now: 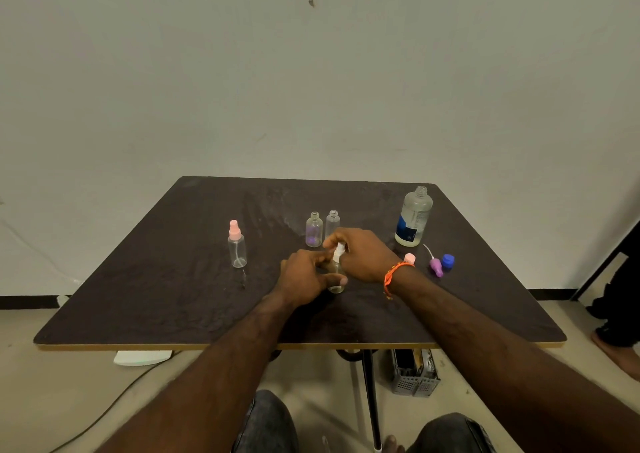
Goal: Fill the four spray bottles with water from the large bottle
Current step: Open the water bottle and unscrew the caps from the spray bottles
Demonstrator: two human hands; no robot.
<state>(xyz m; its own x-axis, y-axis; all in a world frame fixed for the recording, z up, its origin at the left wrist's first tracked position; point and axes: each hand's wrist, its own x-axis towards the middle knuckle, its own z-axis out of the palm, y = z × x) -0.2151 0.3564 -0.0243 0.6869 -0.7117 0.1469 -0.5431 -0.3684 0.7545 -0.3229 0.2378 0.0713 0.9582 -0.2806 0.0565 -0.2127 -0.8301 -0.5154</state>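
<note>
At the middle of the dark table (173,314) stands a small clear spray bottle (336,281). My left hand (304,274) grips its body, and my right hand (363,253) pinches its white spray top (338,250). Behind them stand two open clear spray bottles (314,230) (332,220) without tops. A fourth spray bottle (237,244) with a pink top stands apart at the left. The large bottle (414,217), uncapped and partly full, stands at the right back.
Right of my wrist lie a pink spray top (410,258), a purple spray top with its tube (435,266) and a blue cap (447,261). A grey crate (414,374) sits under the table. Another person's foot (616,348) is at the far right.
</note>
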